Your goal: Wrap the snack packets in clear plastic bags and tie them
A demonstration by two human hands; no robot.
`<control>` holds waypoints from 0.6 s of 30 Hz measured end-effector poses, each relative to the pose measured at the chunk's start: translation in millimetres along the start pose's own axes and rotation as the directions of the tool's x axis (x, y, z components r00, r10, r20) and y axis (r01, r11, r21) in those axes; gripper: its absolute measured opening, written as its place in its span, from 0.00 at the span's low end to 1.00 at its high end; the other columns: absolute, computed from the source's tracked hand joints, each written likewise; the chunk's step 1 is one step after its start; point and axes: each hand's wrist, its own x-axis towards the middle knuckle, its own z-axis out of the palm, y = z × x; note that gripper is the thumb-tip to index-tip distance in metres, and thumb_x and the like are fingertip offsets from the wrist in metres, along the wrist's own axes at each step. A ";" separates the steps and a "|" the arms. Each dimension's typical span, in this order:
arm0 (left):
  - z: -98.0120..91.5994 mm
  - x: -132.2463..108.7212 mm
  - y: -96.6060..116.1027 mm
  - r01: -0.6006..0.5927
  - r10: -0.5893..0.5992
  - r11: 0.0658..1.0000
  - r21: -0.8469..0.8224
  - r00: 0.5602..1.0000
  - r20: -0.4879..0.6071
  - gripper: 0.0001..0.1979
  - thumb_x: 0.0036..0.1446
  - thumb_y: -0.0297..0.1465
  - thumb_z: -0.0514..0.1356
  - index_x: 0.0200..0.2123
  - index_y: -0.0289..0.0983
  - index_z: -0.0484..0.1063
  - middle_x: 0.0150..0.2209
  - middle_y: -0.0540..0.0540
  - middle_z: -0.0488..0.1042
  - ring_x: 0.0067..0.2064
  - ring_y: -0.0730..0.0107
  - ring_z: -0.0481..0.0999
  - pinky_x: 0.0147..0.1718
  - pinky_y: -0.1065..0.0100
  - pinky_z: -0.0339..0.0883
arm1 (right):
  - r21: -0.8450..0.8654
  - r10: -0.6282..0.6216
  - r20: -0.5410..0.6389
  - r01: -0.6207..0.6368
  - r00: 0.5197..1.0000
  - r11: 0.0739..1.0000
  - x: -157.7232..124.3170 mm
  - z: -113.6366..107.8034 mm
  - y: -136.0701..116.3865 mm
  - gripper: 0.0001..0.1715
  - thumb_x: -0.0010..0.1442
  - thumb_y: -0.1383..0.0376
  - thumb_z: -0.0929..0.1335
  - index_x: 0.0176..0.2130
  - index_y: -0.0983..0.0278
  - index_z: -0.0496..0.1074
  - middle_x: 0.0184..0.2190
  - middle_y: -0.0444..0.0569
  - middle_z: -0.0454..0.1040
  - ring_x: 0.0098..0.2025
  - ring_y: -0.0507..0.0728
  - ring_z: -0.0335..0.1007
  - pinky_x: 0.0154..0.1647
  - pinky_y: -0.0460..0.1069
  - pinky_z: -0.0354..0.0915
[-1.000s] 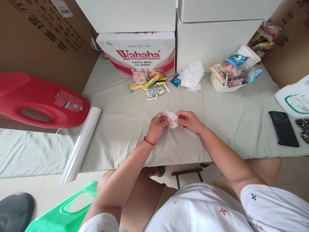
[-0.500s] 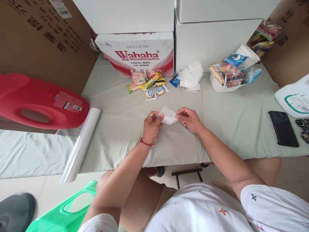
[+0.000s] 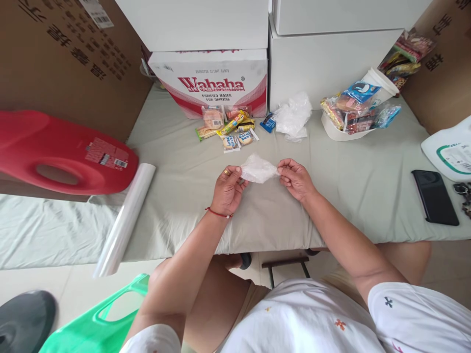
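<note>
A crumpled sheet of clear plastic film (image 3: 258,169) is stretched between my two hands above the cloth-covered table. My left hand (image 3: 228,189) pinches its left edge between thumb and fingers; a ring and a red bracelet show on that side. At the opposite edge, my right hand (image 3: 295,180) grips a corner with its fingertips. Beyond them lies a loose heap of similar clear plastic (image 3: 294,116), with a small blue packet (image 3: 268,122) beside it. Several wrapped snacks (image 3: 230,128) are grouped to the left of that heap.
A white tub (image 3: 344,131) full of packaged snacks stands at the back right. Behind are a Wahaha carton (image 3: 209,83) and white boxes. On the left lie a red jug (image 3: 66,152) and a plastic roll (image 3: 125,220); a phone (image 3: 435,197) rests at right.
My hands have moved slightly farther apart and a little away from my body. The clear plastic film between them is now pulled wider.
</note>
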 end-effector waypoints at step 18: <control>6.8 -7.1 -6.0 -0.016 -0.010 0.978 0.206 0.992 0.125 0.21 0.41 0.37 0.78 0.32 0.37 0.72 0.28 0.54 0.71 0.27 0.80 0.68 0.29 0.73 0.64 | -0.406 -0.269 0.076 0.276 0.960 0.871 -10.6 6.2 14.3 0.15 0.59 0.51 0.74 0.36 0.59 0.76 0.28 0.43 0.70 0.27 0.51 0.58 0.30 0.48 0.58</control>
